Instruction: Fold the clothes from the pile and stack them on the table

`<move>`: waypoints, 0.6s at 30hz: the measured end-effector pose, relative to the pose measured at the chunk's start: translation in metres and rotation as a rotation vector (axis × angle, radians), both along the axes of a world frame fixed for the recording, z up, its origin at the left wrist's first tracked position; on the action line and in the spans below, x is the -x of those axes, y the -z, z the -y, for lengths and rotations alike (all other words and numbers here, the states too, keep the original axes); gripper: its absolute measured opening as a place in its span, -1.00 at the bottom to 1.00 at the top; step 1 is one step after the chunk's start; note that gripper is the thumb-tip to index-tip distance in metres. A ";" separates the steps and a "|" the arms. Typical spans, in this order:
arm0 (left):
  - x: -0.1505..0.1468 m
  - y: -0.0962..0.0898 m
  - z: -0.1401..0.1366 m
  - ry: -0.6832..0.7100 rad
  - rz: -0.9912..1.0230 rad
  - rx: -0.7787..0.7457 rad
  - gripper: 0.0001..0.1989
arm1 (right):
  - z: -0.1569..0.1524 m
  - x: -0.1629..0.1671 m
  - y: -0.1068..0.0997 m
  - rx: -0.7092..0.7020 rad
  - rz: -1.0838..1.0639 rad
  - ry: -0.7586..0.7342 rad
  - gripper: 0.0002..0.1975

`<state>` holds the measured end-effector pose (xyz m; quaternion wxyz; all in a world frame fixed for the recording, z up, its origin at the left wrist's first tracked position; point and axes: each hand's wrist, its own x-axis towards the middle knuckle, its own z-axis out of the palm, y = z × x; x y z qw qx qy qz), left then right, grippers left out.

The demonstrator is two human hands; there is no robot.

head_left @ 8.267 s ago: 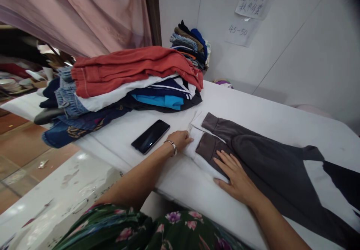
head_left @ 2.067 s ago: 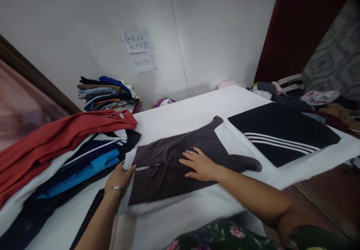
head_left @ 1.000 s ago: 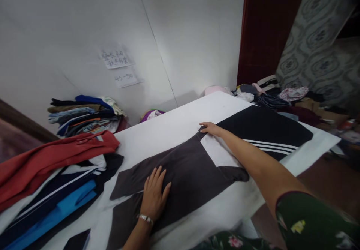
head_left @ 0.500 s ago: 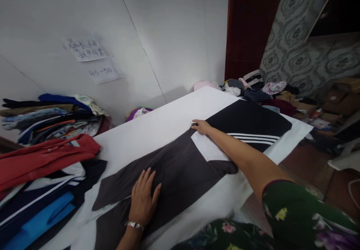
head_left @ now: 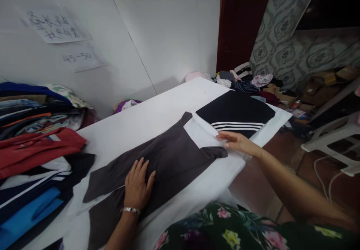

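The left hand [head_left: 137,184] lay flat, fingers spread, pressing the dark grey garment [head_left: 157,160] on the white table [head_left: 146,119] and gripping nothing. The right hand [head_left: 235,141], open, touched the white fabric just right of the garment's near corner, holding nothing.

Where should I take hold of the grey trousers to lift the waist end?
Probably pinch the waistband corner of the grey trousers from the right side, by the right hand; that edge lies free, while the left hand pins the middle flat.
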<state>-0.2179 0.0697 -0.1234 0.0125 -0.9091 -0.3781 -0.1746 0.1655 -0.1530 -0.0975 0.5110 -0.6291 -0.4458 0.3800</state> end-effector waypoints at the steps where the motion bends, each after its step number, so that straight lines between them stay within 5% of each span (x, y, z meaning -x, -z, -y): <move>1: 0.000 0.000 0.000 -0.002 -0.004 0.001 -0.50 | 0.009 0.006 0.003 0.016 0.050 -0.020 -0.32; 5: -0.001 -0.002 0.001 -0.011 -0.010 0.005 -0.51 | 0.017 0.026 0.013 -0.011 0.361 -0.021 -0.28; 12: -0.001 -0.002 0.003 0.002 0.017 0.008 -0.52 | 0.001 0.036 0.031 -0.058 0.868 0.096 -0.57; 18: 0.000 -0.004 0.008 0.002 0.028 0.047 -0.52 | 0.009 0.038 0.053 -0.016 1.051 0.176 -0.50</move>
